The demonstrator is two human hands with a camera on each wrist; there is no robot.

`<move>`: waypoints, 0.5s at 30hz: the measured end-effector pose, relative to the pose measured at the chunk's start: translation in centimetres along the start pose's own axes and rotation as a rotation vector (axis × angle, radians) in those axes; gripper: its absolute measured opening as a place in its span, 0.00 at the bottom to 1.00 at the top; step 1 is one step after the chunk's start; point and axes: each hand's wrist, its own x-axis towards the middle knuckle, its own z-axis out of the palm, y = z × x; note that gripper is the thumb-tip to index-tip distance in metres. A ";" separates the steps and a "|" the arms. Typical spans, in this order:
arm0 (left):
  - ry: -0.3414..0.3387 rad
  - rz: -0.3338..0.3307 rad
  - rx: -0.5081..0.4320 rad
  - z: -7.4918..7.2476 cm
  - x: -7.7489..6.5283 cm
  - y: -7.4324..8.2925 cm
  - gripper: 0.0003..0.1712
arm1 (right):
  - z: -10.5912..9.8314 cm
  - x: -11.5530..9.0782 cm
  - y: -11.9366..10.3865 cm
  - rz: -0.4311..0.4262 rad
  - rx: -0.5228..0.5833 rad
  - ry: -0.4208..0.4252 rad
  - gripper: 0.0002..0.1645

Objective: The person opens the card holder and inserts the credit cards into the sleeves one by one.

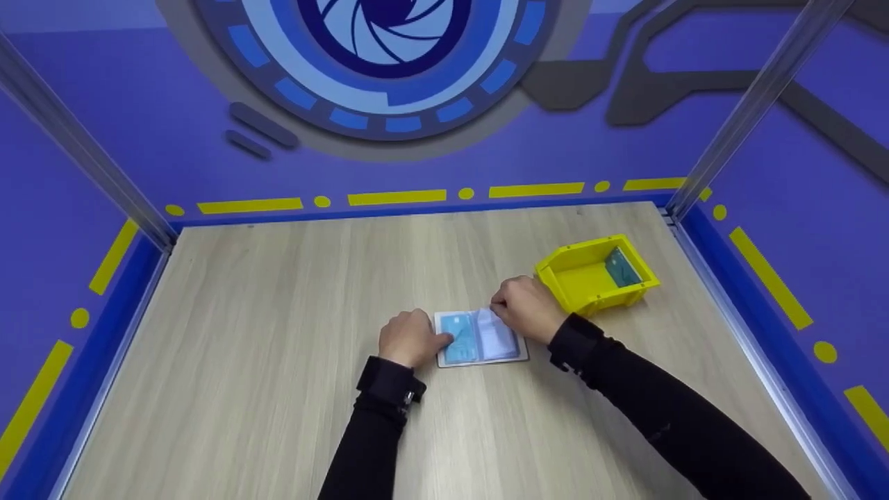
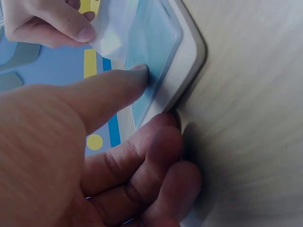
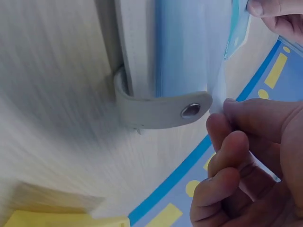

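A pale card holder (image 2: 188,56) with a snap strap (image 3: 156,112) lies spread open on the table in the head view. Its left side shows a teal card (image 1: 458,340) under clear plastic; clear sleeves (image 1: 499,340) cover the right side. My left hand (image 1: 408,338) grips the holder's left edge, thumb pressed on the teal side and the other fingers curled at the rim. Between thumb and index finger, my right hand (image 1: 529,307) pinches the upper edge of a clear sleeve, which is lifted in the right wrist view.
Just beyond my right hand stands a yellow bin (image 1: 580,278), with a dark teal card (image 1: 622,268) against its inner wall. Blue-purple panels (image 1: 389,173) border the wooden table (image 1: 278,312) at the back and both sides.
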 end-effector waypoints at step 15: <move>0.021 0.027 0.006 0.0 -0.3 0.1 0.33 | -1.1 0.7 -0.7 0.159 0.146 -0.130 0.13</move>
